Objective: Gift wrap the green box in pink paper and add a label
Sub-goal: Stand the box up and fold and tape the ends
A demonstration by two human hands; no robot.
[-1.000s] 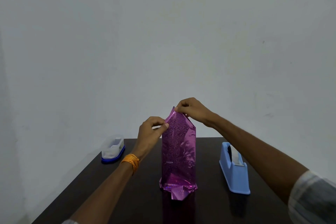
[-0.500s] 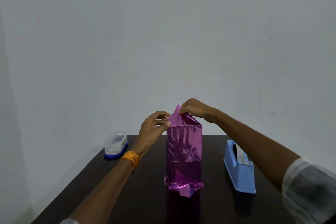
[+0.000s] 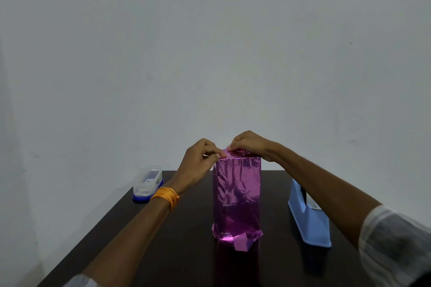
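Paper peak on top has gone down since the earlier frames, now folded nearly flat onto the top, and both hands sit lower with it. Pale wall [image 3: 210, 53] fills the whole upper view. Dark table [image 3: 163, 251] runs from the near edge back to the wall. Box [image 3: 236, 205] stands upright at the table's middle, long side vertical, covered all round in shiny pink paper [image 3: 235, 182]; crumpled paper folds stick out at its base toward the camera. Light blue tape dispenser [image 3: 310, 223] lies to the right of the box, apart from it, partly behind the right forearm. Clear plastic container [image 3: 148, 183] with a blue base sits at the table's far left corner, well apart from the box. Right hand [image 3: 249, 144] is curled over the top of the box, fingertips pinching the folded flap. Left hand [image 3: 198, 163] is at the top left corner, thumb and fingers pinching the paper edge there. Orange thread band [image 3: 165, 196] circles the left wrist.
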